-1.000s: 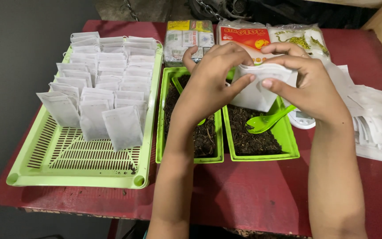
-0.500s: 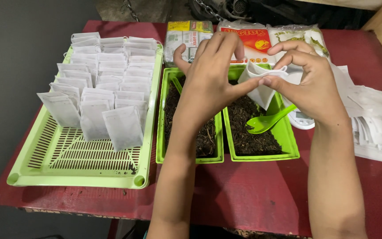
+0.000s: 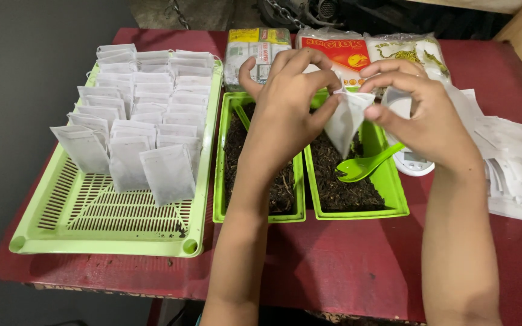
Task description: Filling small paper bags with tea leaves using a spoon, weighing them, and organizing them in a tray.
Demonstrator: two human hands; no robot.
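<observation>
Both hands raised above the two small green trays, working one white paper sachet (image 3: 345,121) between them. Left hand (image 3: 288,99): thumb and fingertips pinched on the sachet's upper left edge, remaining fingers arched over it. Right hand (image 3: 421,111): fingers closed on the upper right corner, thumb underneath. The sachet hangs point-down, clear of the tray below.

Right green tray (image 3: 388,181): dark loose tea leaves, a green plastic spoon (image 3: 367,166) lying in it, bowl toward the near side, handle angled up toward the right hand. Left green tray (image 3: 228,175): also holds dark leaf, partly hidden by the left forearm. The two trays sit touching, side by side.

Left of them, a large green slotted basket (image 3: 104,223) with rows of filled white sachets (image 3: 140,115) standing upright, packed toward the far end; near end of the basket bare.

Right of the trays: a small white digital scale (image 3: 415,162), mostly hidden behind the right hand, and a loose heap of flat empty sachets (image 3: 512,163). Far edge: three printed packets (image 3: 333,51) in a row. All on a red bench (image 3: 345,259).
</observation>
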